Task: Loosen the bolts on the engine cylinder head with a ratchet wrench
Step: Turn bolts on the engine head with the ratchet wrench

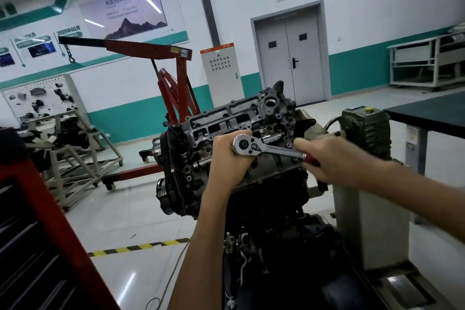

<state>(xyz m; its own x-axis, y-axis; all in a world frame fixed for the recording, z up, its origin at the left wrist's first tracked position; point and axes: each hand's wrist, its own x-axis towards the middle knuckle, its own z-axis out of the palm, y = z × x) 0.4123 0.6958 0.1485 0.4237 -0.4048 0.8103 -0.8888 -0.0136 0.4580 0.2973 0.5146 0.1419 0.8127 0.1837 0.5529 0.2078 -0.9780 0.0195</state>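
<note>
The ratchet wrench point(266, 149) is clasped at the head by the left hand point(230, 156), handle (red) by the right hand point(332, 158).

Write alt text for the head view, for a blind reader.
Two bare hands hold a chrome ratchet wrench with a red handle on a grey metal engine cylinder head: the left hand cups the ratchet head, the right hand grips the handle. A red engine hoist stands behind.

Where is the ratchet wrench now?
Head view, centre: the ratchet wrench sits over the cylinder head, its head held by the left hand, its handle gripped by the right hand.
</note>
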